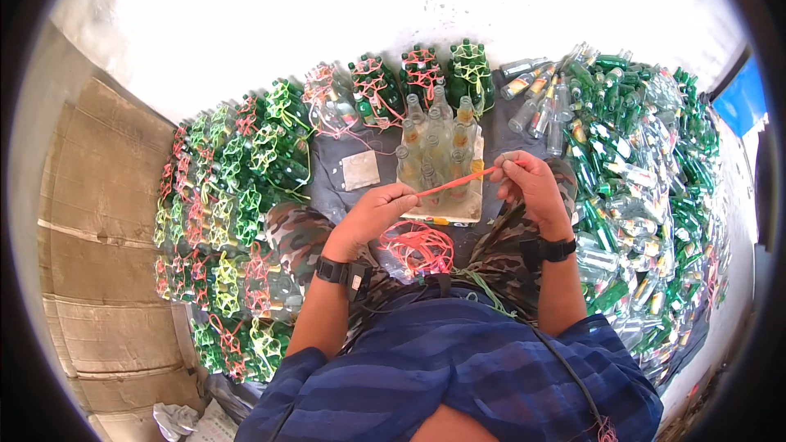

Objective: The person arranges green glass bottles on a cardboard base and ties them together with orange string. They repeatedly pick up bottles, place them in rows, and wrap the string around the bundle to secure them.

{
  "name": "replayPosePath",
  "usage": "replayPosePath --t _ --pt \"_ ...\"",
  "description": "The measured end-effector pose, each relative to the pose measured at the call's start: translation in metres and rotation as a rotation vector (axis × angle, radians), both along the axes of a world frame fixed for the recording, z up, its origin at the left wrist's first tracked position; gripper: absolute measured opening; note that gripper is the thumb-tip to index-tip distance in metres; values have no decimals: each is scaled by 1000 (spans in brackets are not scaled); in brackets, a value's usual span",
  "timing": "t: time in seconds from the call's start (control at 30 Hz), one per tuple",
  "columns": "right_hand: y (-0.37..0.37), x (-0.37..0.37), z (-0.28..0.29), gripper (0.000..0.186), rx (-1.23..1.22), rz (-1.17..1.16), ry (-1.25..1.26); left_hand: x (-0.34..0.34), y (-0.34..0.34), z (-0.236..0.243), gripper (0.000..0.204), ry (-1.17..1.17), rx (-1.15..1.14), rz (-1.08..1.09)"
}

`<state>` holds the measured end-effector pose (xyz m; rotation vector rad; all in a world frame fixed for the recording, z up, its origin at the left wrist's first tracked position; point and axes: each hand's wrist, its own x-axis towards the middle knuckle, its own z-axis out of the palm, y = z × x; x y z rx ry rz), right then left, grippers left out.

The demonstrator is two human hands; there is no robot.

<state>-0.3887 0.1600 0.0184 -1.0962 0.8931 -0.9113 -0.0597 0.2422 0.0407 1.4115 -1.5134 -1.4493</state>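
White wall (368, 0) runs across the far side, with tall cardboard (106, 237) at the left. On the dark ground sheet (327, 165), a heap of loose bottles (643, 196) spreads to the right; netted bundles (229, 188) stand in rows to the left. Clear bottles (432, 147) stand grouped on a pale tray (446, 213) before the seated person, and a red tangle (417, 250) lies near the lap. Left hand (372, 213) and right hand (532, 188) are apart, thumb and fingertips of each pinched on a red strand (454, 183), stretched nearly straight over the nearest bottles; whether it touches glass I cannot tell. A square card (360, 170) lies left of the tray.

A low knuckle could topple the bottles, which appear untied; a loose pinch could drop the strand.

Counted: four bundles along the wall, one tray, roughly ten clear bottles, two hands, one tangle, one card, one held strand. Heap and left rows are too crowded to count.
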Motion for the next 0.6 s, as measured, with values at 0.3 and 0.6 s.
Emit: replayPosePath --t 0.3,0.6 --pt "27 -14 0 25 -102 -165 751 -13 -6 -56 27 113 11 -205" --pt "12 -21 -9 36 -275 -486 723 -22 -14 -57 26 46 -22 -173"
